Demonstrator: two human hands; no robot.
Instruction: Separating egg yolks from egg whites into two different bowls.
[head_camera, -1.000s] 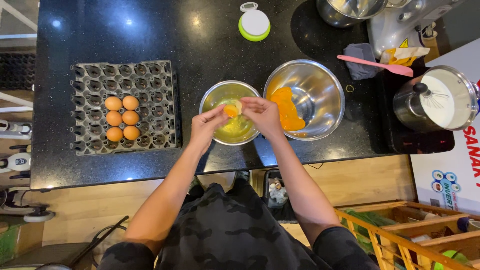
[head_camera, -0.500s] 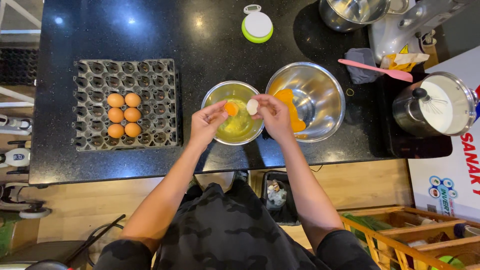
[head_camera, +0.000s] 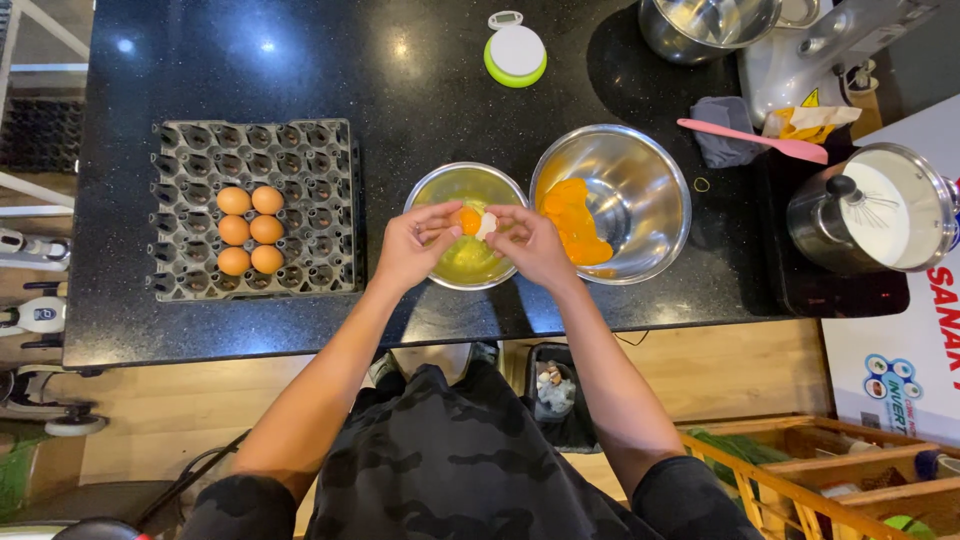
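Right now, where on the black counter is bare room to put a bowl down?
The black stone counter is bare behind the grey egg tray, up to the round green-and-white scale, and in the front strip near the tray. The right end is crowded: large steel bowl, pink spatula, steel pot.

Black speckled stone desk with a glossy top — a couple of bright ceiling-light glints show on it. Below its near edge there's a light wood plank floor. A wooden crate sits at bottom right, a small dark bin is tucked under the desk edge, and a white wheeled thing stands off to the left.
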